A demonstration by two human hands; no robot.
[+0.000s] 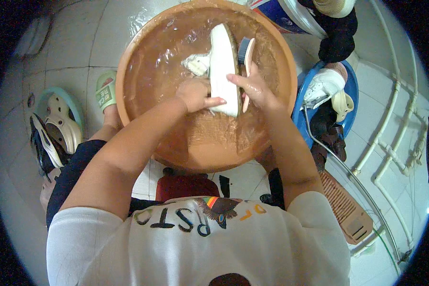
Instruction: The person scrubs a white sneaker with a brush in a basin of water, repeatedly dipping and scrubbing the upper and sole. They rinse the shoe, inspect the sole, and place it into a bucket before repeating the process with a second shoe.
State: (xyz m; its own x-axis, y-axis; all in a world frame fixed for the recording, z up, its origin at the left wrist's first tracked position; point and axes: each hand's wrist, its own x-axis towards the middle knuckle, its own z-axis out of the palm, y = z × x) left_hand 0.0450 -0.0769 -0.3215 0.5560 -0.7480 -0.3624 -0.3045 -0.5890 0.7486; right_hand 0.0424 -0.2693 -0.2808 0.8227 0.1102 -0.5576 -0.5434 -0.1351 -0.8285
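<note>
letters (pixel 163 220) on white shirt (pixel 152 255), green slipper (pixel 106 91)

This looks like a home washroom: tiled floor (pixel 69 78), white pipes (pixel 397 85), large water-filled basin (pixel 212 159).

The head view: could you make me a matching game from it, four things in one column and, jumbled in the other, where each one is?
Column one
1. White shoe above the water
2. Brush
3. Green slipper
4. Blue basin

Column two
A. Right of the orange tub, with footwear in it
B. Held in the left hand
C. On a foot, left of the tub
D. Held in the right hand

Right pairs: 1-B, 2-D, 3-C, 4-A.
</note>
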